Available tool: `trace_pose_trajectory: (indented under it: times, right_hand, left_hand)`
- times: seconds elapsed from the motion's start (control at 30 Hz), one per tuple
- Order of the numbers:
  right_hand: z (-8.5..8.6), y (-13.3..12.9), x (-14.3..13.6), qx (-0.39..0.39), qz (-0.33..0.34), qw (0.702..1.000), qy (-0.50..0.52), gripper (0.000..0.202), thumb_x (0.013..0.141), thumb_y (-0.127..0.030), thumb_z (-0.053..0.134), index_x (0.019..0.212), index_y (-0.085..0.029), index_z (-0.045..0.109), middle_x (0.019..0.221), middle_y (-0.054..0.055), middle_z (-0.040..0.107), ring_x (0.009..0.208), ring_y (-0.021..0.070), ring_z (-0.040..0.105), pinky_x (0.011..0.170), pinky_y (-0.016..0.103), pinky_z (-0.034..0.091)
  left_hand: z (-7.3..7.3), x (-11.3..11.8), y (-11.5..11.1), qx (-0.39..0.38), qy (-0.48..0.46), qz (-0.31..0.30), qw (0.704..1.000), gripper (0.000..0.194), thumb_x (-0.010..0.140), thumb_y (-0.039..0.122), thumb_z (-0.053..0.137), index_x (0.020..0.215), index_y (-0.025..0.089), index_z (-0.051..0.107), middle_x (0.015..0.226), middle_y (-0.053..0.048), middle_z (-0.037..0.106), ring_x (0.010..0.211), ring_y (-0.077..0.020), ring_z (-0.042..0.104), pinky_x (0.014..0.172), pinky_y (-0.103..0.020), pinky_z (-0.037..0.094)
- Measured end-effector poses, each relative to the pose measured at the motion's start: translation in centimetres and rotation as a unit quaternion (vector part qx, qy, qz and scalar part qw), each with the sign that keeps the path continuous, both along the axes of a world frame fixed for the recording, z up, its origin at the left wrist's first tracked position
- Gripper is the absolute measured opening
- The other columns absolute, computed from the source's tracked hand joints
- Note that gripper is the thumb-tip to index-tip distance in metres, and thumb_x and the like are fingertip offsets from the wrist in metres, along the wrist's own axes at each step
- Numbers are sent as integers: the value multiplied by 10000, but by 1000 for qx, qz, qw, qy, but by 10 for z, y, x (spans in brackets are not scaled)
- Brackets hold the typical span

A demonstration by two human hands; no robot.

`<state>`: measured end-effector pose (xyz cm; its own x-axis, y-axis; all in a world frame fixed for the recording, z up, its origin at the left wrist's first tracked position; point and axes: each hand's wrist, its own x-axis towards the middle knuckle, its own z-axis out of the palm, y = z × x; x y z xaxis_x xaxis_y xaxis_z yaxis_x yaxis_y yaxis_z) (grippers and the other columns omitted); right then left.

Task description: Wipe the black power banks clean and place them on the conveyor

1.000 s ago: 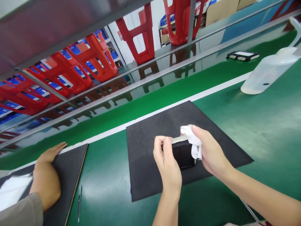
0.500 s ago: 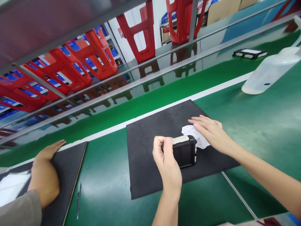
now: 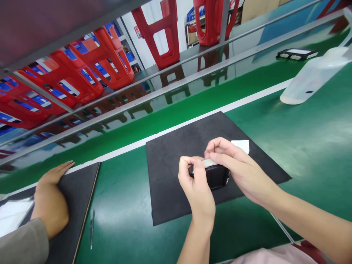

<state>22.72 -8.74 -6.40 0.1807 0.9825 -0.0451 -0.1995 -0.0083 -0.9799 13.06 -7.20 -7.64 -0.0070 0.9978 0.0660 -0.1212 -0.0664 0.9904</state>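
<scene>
My left hand (image 3: 196,179) grips the left end of a small black rectangular device with a dark screen (image 3: 217,176). The device is on edge above a black mat (image 3: 173,146), its screen towards me and a pale grey strip along its top. Whether its lower edge touches the mat, I cannot tell. My right hand (image 3: 233,161) is closed at the top right corner, thumb at the strip and fingers curled behind. Part of a white cloth or tissue (image 3: 241,146) shows behind this hand; whether the fingers hold any of it is hidden.
A translucent bottle (image 3: 310,79) leans in view at the right, near another black device (image 3: 297,54). Tweezers (image 3: 92,229) lie at the left. Another person's arm (image 3: 52,201) rests over a second black mat (image 3: 79,194). Red plastic stools (image 3: 165,51) stand beyond the bench.
My right hand has moved left and closed its stretched fingers at the device's top corner. Less of the white cloth shows now. My left hand keeps its hold.
</scene>
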Motion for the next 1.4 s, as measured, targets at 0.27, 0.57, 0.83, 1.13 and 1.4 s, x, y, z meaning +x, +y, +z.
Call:
trace_pose_trajectory:
  times: [0.27, 0.57, 0.83, 1.13, 1.4]
  right_hand:
    - [4, -4, 2, -2, 3, 999, -38, 93, 852, -290, 525, 866, -249, 443, 783, -34, 440, 758, 139, 411, 714, 270, 342]
    - [2, -7, 2, -29, -2, 1000, 1, 144, 863, -257, 521, 847, -263, 378, 735, -65, 433, 749, 128, 383, 683, 248, 298]
    - [2, -4, 2, 0, -1, 999, -39, 120, 882, -303, 478, 837, -257, 376, 780, -32, 392, 735, 153, 360, 688, 288, 309]
    - [-2, -13, -1, 1, -7, 1000, -9, 34, 912, -277, 424, 881, -273, 440, 844, -38, 473, 806, 140, 418, 731, 265, 331]
    - [3, -14, 2, -27, 5, 1000, 7, 135, 860, -239, 479, 875, -276, 350, 903, -44, 489, 872, 142, 433, 759, 273, 326]
  left_hand:
    - [-1, 1, 0, 5, -7, -9, 1000, 191, 841, 220, 502, 659, 198, 447, 682, 36, 546, 674, -113, 491, 657, -241, 392]
    - [-1, 2, -2, 22, 36, 19, 999, 155, 805, 165, 502, 663, 202, 450, 726, 17, 606, 705, -127, 541, 659, -250, 410]
    - [-1, 5, 1, 48, 63, 46, 996, 143, 768, 130, 494, 663, 207, 435, 699, 20, 600, 685, -124, 545, 644, -243, 409]
    - [-2, 2, -5, 51, 56, 51, 996, 133, 779, 156, 502, 672, 206, 441, 707, 18, 594, 682, -124, 538, 635, -241, 404]
    - [-4, 5, -6, 55, 44, 52, 996, 134, 786, 154, 499, 673, 204, 448, 714, 20, 595, 701, -118, 542, 648, -233, 412]
